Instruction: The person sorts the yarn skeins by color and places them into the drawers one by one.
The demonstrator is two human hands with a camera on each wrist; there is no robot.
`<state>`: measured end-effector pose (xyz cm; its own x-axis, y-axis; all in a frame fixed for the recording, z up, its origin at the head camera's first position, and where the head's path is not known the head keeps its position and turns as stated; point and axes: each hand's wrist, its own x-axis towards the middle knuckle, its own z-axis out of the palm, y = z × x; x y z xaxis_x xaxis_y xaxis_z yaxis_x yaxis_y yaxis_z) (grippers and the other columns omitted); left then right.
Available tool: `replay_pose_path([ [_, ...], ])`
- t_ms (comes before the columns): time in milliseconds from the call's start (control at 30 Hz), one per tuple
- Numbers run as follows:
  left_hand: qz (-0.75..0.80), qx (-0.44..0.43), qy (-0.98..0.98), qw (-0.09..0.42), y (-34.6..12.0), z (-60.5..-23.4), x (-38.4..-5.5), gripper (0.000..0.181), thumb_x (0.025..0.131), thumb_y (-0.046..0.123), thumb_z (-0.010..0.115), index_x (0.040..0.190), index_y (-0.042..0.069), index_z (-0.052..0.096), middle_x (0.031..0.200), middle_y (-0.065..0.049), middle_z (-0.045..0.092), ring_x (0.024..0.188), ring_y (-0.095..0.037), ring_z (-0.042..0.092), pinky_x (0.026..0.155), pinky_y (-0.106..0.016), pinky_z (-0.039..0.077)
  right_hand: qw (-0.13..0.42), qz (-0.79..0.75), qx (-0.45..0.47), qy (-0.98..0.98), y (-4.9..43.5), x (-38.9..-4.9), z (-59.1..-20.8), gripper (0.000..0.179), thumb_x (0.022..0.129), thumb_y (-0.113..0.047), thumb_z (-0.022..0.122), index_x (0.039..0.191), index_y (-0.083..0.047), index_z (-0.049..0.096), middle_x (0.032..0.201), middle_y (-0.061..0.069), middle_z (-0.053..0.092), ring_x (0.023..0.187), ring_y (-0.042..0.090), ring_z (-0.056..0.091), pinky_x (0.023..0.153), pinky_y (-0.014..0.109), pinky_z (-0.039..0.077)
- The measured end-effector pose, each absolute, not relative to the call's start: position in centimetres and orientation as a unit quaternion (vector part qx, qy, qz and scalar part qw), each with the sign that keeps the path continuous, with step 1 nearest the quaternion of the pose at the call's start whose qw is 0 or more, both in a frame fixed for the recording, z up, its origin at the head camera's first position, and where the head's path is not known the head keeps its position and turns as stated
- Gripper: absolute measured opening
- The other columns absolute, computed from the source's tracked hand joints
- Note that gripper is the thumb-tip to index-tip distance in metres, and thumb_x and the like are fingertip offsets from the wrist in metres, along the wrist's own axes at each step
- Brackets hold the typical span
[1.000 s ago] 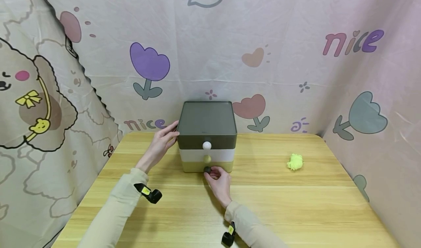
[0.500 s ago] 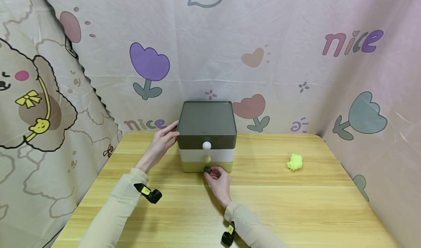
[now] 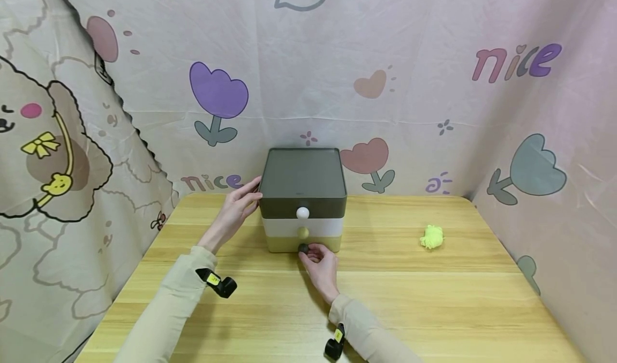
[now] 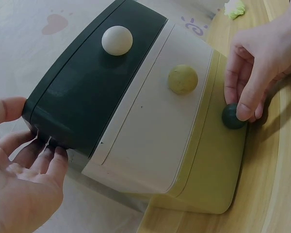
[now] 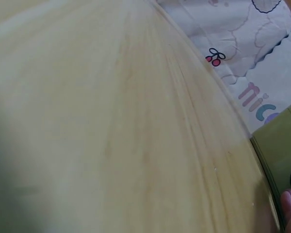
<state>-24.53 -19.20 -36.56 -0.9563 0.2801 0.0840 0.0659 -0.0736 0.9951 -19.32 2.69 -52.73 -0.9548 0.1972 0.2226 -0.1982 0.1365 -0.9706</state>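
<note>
A small three-tier drawer box (image 3: 303, 173) stands at the back middle of the table, with a dark green top tier, a white middle and an olive bottom. All its drawers look closed. White (image 4: 117, 40), olive (image 4: 183, 79) and dark green round knobs (image 4: 233, 116) sit on the fronts. My right hand (image 3: 322, 269) pinches the dark knob of the bottom drawer between thumb and fingers. On the box's left side, my left hand (image 3: 231, 213) rests its fingertips near the front corner of the top tier. Just a sliver of the right hand shows in the right wrist view.
A fuzzy yellow-green toy (image 3: 432, 237) lies on the wooden table (image 3: 409, 309), right of the box. Behind and at both sides hangs a patterned cloth (image 3: 409, 42). Each forearm wears a small black camera (image 3: 219, 284).
</note>
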Motion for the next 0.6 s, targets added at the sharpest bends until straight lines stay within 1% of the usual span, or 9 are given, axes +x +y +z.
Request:
replay_pose_path([
  [267, 0.722, 0.128, 0.676, 0.075, -19.27, -36.57, -24.54, 0.062, 0.105, 0.011, 0.047, 0.161, 0.009, 0.022, 0.172, -0.006, 0.009, 0.158, -0.024, 0.012, 0.129, -0.048, 0.017, 0.149, 0.661, -0.001, -0.735, 2.63, -19.34, -52.73, 0.021, 0.08, -0.003, 0.081, 0.096, 0.005, 0.071, 0.089, 0.02, 0.075, 0.075, 0.013, 0.07, 0.067, 0.013, 0.056],
  [600, 0.72, 0.128, 0.678, 0.075, -19.31, -36.62, -24.51, 0.062, 0.105, 0.012, 0.047, 0.161, 0.009, 0.022, 0.172, -0.005, 0.009, 0.158, -0.024, 0.012, 0.129, -0.048, 0.017, 0.154, 0.661, 0.002, -0.734, 2.62, -19.23, -52.72, 0.022, 0.08, -0.003, 0.082, 0.098, 0.004, 0.071, 0.09, 0.019, 0.075, 0.076, 0.019, 0.071, 0.067, 0.013, 0.055],
])
